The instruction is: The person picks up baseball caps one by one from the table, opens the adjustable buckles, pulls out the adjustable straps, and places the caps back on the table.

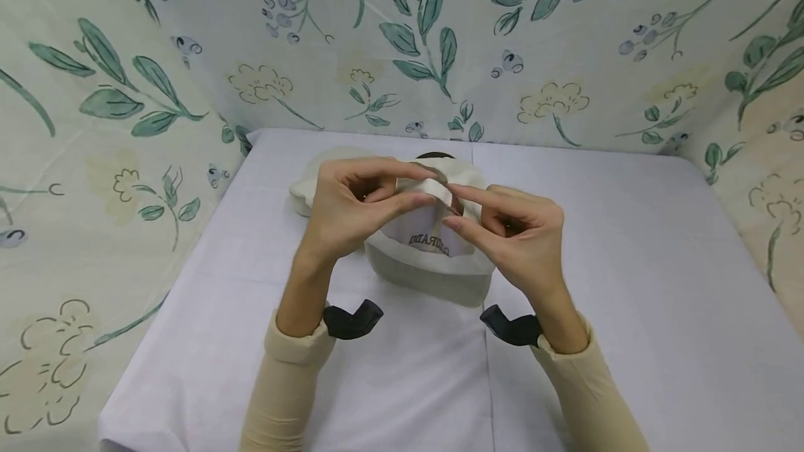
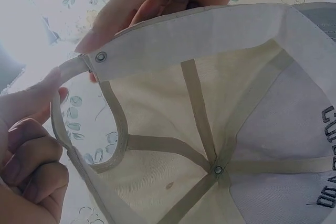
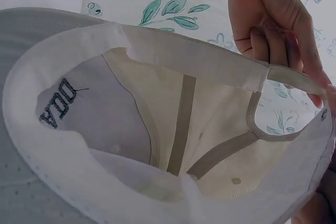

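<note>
A cream baseball cap (image 1: 433,281) is held bottom-up, its greyish brim toward me and its inside showing dark lettering. My left hand (image 1: 345,211) pinches the narrow adjusting strap (image 2: 63,72) at the back opening between thumb and index finger. Facing it, my right hand (image 1: 524,232) pinches the other end of the back band, beside a small metal snap (image 2: 101,56). The fingertips of both hands are close together over the opening. In the right wrist view the strap spans the opening, and the right hand is mostly cut off at the edge.
Behind the left hand lies another pale cap (image 1: 303,195), partly hidden. A dark brown rounded edge (image 1: 435,155) shows behind the held cap. All this is over a white-covered table (image 1: 628,298), with leaf-patterned cloth (image 1: 471,40) hanging around it. Black cameras (image 1: 352,321) sit on both wrists.
</note>
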